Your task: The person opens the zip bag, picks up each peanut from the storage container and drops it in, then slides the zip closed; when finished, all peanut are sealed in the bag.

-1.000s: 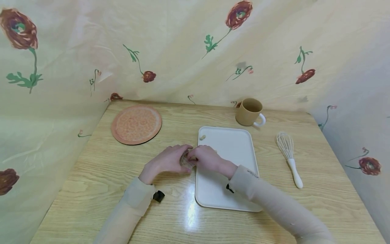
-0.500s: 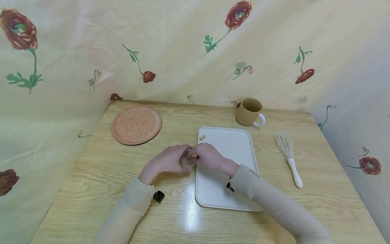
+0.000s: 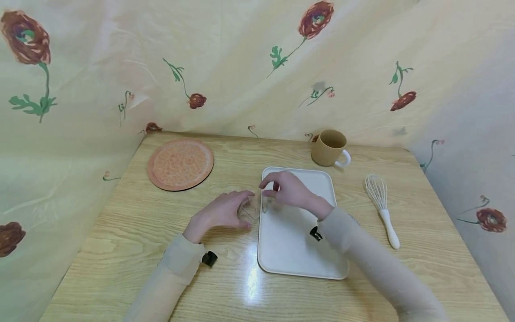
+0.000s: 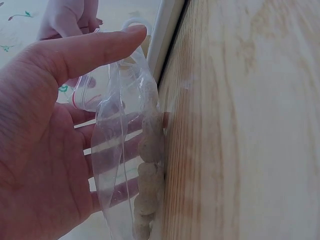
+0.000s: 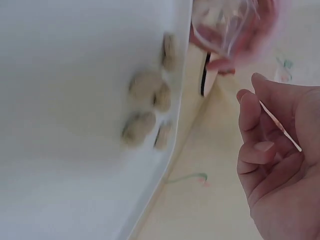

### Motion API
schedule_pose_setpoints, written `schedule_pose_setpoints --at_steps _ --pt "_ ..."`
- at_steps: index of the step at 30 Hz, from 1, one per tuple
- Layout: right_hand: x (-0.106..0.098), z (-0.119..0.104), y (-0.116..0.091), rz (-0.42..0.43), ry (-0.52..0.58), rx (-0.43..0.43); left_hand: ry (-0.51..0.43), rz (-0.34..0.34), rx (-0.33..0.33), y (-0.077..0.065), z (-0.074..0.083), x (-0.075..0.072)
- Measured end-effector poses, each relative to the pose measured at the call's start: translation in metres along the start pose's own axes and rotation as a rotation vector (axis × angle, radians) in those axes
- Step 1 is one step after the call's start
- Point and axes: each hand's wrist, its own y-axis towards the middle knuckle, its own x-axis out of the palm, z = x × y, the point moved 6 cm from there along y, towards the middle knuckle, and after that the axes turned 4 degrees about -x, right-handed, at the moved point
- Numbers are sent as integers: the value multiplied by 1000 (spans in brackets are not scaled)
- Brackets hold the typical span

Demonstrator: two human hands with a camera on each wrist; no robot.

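My left hand (image 3: pixel 223 212) holds a clear plastic zip bag (image 4: pixel 112 160) on the table, just left of the white tray (image 3: pixel 299 250). In the left wrist view its thumb lies across the bag's mouth, with the fingers behind the film. Unshelled peanuts (image 4: pixel 149 185) lie inside the bag. Above the tray's upper left part is my right hand (image 3: pixel 295 192), fingers bent, thumb and forefinger slightly apart; I see nothing between them. Several peanuts (image 5: pixel 137 130) rest on the tray along its edge in the right wrist view, partly blurred.
A tan mug (image 3: pixel 329 147) with a white handle stands behind the tray. To the right lies a white whisk (image 3: pixel 384 210). A round orange-pink mat (image 3: pixel 180 164) is at the back left of the wooden table (image 3: pixel 217 295). Flowered cloth hangs behind.
My right hand has come out of the bag's mouth and moved up and right over the tray. Another peanut shows on the tray below it. The left hand has stayed in place.
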Motion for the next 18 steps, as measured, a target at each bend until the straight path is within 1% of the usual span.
schedule_pose_setpoints --at_steps 3,7,12,18 --pt "-8 12 3 30 9 20 1 -3 -1 0 0 1" --pt "-12 30 6 40 -4 72 -9 -7 -7 0 -1 1" --pt "-12 51 9 17 -37 123 -16 -11 -8 0 0 1" --pt "-9 66 14 -29 -64 181 2 -9 -6 0 1 0"
